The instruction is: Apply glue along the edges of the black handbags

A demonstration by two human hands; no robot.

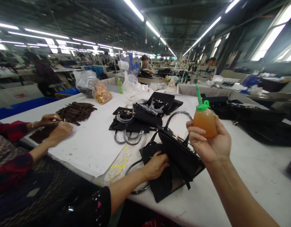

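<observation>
One bottle (pixel 204 123) fills the right grip (pixel 216 145), closed around it; one black bag (pixel 176 151) lies under the left grip (pixel 157 165), half-curled, its hold unclear; two co-worker's hands (pixel 61 134) are left of that grip.

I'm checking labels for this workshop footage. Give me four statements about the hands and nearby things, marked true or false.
1. The right hand holds a squeeze bottle of amber liquid. True.
2. The squeeze bottle's cap is red. False: the cap is green.
3. The left hand touches a black handbag. True.
4. Dark brown strips lie on the handbag. False: the dark brown strips lie on the white table, near a co-worker's hands.
</observation>
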